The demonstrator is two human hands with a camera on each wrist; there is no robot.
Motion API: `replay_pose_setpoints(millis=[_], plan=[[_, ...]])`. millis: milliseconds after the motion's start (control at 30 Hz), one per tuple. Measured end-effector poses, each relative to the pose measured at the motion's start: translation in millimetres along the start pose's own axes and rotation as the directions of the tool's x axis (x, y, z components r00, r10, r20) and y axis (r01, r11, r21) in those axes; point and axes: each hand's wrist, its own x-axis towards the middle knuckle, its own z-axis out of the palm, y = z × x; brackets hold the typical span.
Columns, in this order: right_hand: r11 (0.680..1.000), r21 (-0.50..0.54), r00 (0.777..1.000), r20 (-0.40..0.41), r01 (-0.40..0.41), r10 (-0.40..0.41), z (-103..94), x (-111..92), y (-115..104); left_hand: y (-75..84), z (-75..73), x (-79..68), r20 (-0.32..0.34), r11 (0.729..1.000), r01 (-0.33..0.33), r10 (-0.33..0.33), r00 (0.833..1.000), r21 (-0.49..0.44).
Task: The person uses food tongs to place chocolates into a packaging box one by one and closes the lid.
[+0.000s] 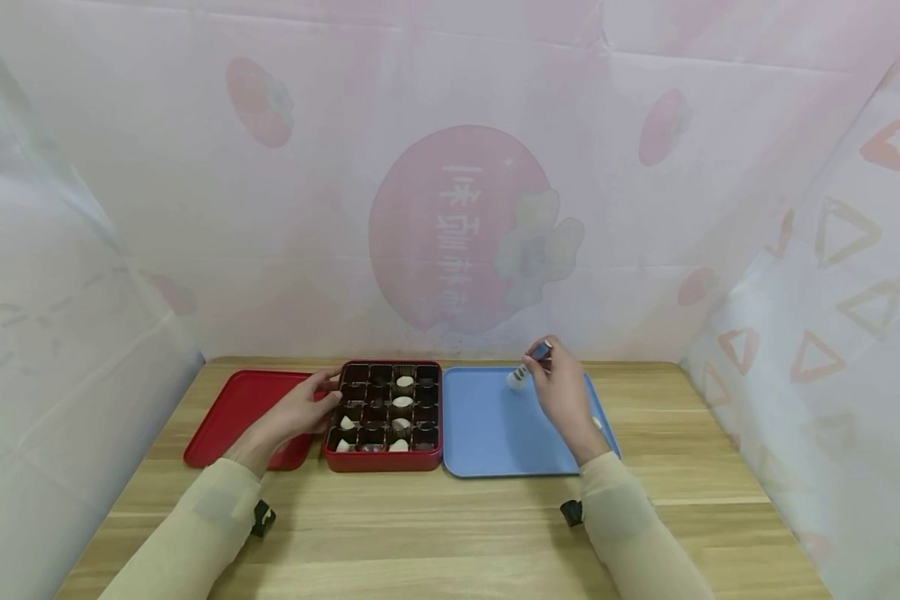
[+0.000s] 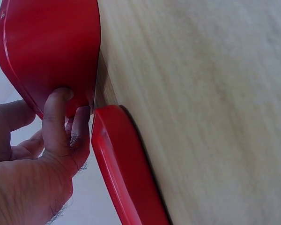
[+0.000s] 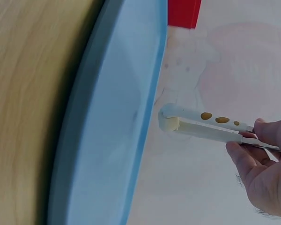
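A red box [image 1: 385,463] with a dark compartmented insert stands mid-table, several cream-white pieces [image 1: 402,402] and a brown one [image 1: 371,447] in its cells. My left hand [image 1: 300,410] rests against the box's left side, fingertips on the red wall in the left wrist view. In my right hand [image 1: 562,396], thumb and fingers pinch small white tongs [image 3: 206,133] with brown spots and metal handle ends. A small cream-coloured piece [image 3: 172,123] sits between the tong tips. The tongs are over the blue tray [image 1: 491,437], to the right of the box.
Left of the box lies a red lid [image 1: 243,408], partly under my left forearm. Another small white piece [image 1: 597,423] shows at the tray's right edge beside my right wrist. A printed fabric backdrop [image 1: 307,250] rises behind the wooden table [image 1: 405,542].
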Motion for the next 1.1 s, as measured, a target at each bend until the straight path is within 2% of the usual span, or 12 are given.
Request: replay_pose_setpoints(millis=[200,600,833,1100], plan=[[0.998,0.029,0.998,0.032,0.049,-0.05,12.5,-6.3,-31.1,0.3,0.3,-0.3,0.0,1.0,-0.001,0.001,1.0,-0.002],[0.993,0.065,0.987,0.124,0.096,-0.104,41.4,-14.7,-83.7,-0.6,-1.2,-0.7,-0.001,1.0,0.007,-0.007,1.0,0.001],[0.984,0.136,0.975,0.172,0.115,-0.138,61.2,-18.6,-102.0,-1.3,-1.0,0.2,-0.007,1.0,0.007,-0.007,1.0,0.009],[0.979,0.17,0.966,0.214,0.11,-0.146,80.2,-24.2,-115.1,-0.6,-1.1,0.0,-0.008,1.0,0.009,-0.008,1.0,0.014]])
